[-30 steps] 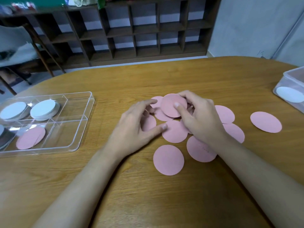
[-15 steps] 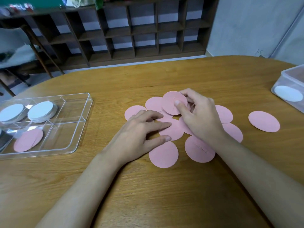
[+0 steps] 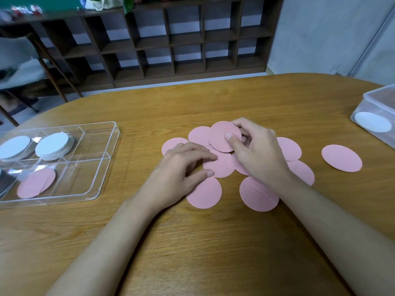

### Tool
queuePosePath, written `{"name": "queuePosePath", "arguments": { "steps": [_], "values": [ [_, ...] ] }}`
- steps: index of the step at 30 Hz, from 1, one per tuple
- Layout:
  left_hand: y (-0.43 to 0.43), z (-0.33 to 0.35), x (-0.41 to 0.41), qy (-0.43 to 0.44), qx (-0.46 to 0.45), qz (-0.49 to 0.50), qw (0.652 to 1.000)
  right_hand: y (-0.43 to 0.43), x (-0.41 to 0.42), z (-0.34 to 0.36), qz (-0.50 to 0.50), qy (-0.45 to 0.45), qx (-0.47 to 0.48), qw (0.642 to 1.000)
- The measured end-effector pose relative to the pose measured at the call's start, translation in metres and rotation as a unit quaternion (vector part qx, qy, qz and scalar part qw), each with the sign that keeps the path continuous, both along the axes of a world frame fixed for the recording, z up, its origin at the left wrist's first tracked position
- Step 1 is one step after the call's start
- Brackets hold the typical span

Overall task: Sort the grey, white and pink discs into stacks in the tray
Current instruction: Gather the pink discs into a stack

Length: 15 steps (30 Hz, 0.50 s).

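Several pink discs lie spread on the wooden table's middle. My right hand (image 3: 257, 152) holds a small stack of pink discs (image 3: 222, 133) tilted up, thumb on its face and fingers behind. My left hand (image 3: 181, 169) rests with straight fingers on the flat pink discs (image 3: 220, 166) beside it. One pink disc (image 3: 341, 158) lies apart to the right. The clear tray (image 3: 102, 167) at the left holds two white stacks (image 3: 54, 145), a few pink discs (image 3: 36, 185), and a dark stack cut off by the frame's edge.
A clear plastic box (image 3: 376, 107) with a white disc (image 3: 373, 124) in it stands at the right edge. A dark wooden shelf unit (image 3: 181, 39) and a chair (image 3: 23, 67) stand behind the table. Bare wood lies in front of the discs.
My left hand has slid toward me and left, uncovering two pink discs behind it, and now rests on the flat discs. My right hand still holds its pink stack.
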<state>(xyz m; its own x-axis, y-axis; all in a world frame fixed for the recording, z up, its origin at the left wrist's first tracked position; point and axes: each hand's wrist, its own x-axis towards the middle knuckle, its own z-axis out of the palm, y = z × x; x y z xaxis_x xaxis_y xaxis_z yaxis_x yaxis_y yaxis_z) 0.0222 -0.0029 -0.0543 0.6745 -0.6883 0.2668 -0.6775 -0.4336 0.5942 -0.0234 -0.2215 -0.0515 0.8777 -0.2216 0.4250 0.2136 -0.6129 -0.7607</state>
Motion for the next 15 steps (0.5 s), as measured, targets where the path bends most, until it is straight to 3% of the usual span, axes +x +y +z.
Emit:
{"name": "queuePosePath", "arguments": {
  "steps": [3, 8, 15],
  "values": [
    [-0.004, 0.006, -0.005, 0.088, -0.052, 0.006, 0.995, 0.001, 0.000, 0.001, -0.001, 0.000, 0.002, 1.000],
    [-0.007, 0.005, -0.003, 0.137, -0.114, 0.061, 0.982, 0.002, -0.002, 0.006, -0.012, -0.021, 0.008, 1.000],
    [-0.001, 0.013, 0.000, 0.257, -0.269, 0.111, 0.921, 0.004, -0.004, 0.009, -0.001, -0.013, 0.038, 0.999]
  ]
}}
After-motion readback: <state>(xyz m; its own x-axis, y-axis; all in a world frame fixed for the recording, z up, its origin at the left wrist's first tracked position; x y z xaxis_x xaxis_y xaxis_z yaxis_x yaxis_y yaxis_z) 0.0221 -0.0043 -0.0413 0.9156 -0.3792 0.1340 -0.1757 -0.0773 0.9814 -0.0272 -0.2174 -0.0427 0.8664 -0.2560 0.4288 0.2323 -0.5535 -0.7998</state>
